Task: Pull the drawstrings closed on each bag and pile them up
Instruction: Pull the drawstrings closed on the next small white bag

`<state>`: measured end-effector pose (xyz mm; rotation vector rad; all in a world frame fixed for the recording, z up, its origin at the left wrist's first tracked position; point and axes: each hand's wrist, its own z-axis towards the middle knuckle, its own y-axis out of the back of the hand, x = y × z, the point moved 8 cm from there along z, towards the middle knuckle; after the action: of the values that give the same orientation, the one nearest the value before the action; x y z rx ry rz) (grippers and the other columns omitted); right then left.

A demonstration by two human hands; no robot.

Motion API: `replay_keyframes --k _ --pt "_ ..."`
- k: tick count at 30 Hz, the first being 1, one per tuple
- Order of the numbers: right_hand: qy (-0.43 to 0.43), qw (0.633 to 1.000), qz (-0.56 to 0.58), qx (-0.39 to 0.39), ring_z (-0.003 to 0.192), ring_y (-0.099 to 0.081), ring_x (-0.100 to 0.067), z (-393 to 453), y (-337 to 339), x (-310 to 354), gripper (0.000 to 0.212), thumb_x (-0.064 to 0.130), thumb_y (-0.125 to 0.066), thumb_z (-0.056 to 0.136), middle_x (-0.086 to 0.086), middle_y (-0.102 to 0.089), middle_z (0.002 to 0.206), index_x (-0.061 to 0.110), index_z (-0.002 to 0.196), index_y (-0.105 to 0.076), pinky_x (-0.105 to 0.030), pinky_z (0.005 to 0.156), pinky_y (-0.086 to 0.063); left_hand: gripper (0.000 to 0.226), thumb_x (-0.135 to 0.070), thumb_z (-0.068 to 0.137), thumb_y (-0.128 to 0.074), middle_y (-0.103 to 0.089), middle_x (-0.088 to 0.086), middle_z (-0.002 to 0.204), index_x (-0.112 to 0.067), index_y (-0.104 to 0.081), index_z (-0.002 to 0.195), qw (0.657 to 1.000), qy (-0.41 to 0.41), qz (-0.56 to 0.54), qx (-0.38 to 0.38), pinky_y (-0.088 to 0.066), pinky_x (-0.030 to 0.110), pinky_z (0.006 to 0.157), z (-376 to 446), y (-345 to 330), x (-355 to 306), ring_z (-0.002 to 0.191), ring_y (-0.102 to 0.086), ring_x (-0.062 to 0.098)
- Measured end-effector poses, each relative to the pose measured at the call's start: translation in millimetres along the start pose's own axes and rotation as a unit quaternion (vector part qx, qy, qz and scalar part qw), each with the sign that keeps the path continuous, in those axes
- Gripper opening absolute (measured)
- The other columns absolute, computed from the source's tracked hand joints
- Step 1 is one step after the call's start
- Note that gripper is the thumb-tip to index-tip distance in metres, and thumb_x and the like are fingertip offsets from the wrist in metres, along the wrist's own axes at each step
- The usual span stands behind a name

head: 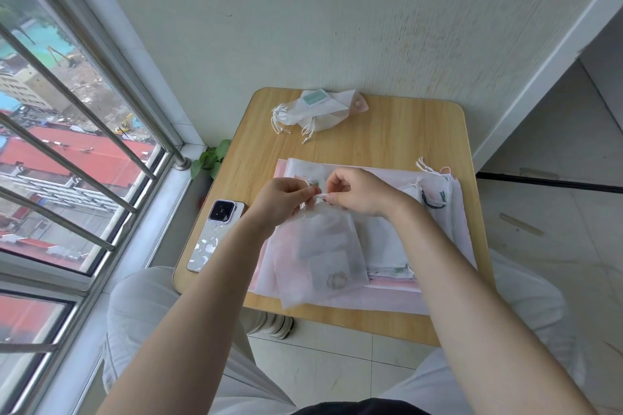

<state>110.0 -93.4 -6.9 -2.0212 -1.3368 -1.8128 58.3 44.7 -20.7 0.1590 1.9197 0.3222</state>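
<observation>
A translucent white drawstring bag (323,253) lies in front of me on a stack of flat bags (387,239), its gathered mouth pointing away from me. My left hand (281,200) and my right hand (357,192) both pinch the white drawstrings at that mouth, fingertips almost touching. A card and a small ring-shaped item show through the bag's fabric. At the far edge of the wooden table (404,131) sits a small pile of closed bags (313,111) with their strings trailing left. Another cinched bag (435,192) rests on the stack to the right.
A phone (215,236) lies face down near the table's left edge. A window with metal bars (84,145) runs along the left, with a small green plant (210,158) at the sill. A white wall stands behind the table. My knees flank the table's near edge.
</observation>
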Motion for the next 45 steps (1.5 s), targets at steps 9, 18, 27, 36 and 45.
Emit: replay_keyframes --k 9,18,27,36,45 --pt "0.021 0.997 0.013 -0.068 0.058 -0.048 -0.009 -1 -1 9 0.027 0.010 -0.079 0.077 0.005 -0.058 0.063 0.016 0.073 -0.052 -0.024 0.062 -0.040 0.014 -0.008 0.084 -0.074 -0.066 -0.002 0.065 -0.011 -0.061 0.085 0.997 -0.032 -0.071 -0.028 -0.042 0.021 0.059 4 0 -5 0.054 -0.053 0.007" --pt "0.040 0.991 -0.051 -0.118 0.060 -0.056 -0.013 -2 1 14 0.019 0.016 -0.075 0.079 -0.002 -0.068 0.068 0.017 0.076 -0.056 -0.026 0.059 -0.042 0.021 -0.027 0.085 -0.073 -0.065 -0.010 0.063 -0.006 -0.076 0.082 0.998 0.016 0.055 -0.029 -0.037 0.013 0.053 2 7 -4 0.052 -0.051 -0.001" --pt "0.028 0.985 -0.128 -0.109 0.074 -0.060 -0.015 -5 4 22 0.005 0.017 -0.073 0.082 0.005 -0.064 0.075 0.020 0.086 -0.071 -0.028 0.066 -0.047 0.029 -0.039 0.082 -0.075 -0.056 0.008 0.075 -0.011 -0.078 0.084 0.987 -0.005 0.163 -0.007 -0.030 0.022 0.053 1 -2 -13 0.067 -0.044 0.015" --pt "-0.018 0.978 -0.209 0.018 0.089 -0.058 -0.019 0 -5 15 0.017 0.023 -0.055 0.098 -0.002 -0.064 0.099 0.011 0.103 -0.066 -0.030 0.079 -0.045 0.015 -0.029 0.087 -0.071 -0.057 -0.011 0.070 -0.015 -0.073 0.084 0.964 -0.066 0.256 -0.013 -0.036 0.006 0.052 0 -6 -20 0.062 -0.049 0.005" --pt "-0.125 0.987 0.041 0.087 0.053 -0.038 -0.010 0 -13 -12 0.018 0.015 -0.051 0.100 0.000 -0.043 0.062 0.011 0.083 -0.058 -0.021 0.049 -0.031 0.034 -0.028 0.072 -0.085 -0.053 -0.003 0.092 -0.011 -0.060 0.088 0.926 -0.181 0.289 -0.162 -0.034 0.017 0.055 -14 -2 -26 0.073 -0.048 0.010"
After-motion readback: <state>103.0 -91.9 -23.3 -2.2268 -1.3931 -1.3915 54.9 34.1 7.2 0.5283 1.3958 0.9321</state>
